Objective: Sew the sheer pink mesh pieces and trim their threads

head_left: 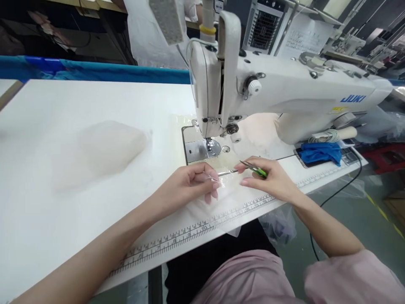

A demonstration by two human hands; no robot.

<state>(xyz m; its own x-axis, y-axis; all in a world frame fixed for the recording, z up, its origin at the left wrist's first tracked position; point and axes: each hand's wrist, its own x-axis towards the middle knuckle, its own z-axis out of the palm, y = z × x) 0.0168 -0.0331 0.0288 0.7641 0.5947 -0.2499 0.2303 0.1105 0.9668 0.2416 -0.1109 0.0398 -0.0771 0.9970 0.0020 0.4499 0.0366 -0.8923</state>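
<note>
White workshop counter [47,219], white JUKI sewing machine [284,93] at its far edge. Near the front edge's printed ruler strip [190,230], clear thin film piece [228,192] pinched in left hand [190,181], grip narrow, apparently steadied for green-handled thread snips [253,169] clasped in right hand [272,181], tips toward pinch.

Small green-handled thread snips [255,170] just right of frame center, gripped in the right hand [272,182], metal tips pointing left. The sheer, almost see-through fabric piece [223,199] lies flat at center, its edge pinched by the left hand [190,183].
</note>
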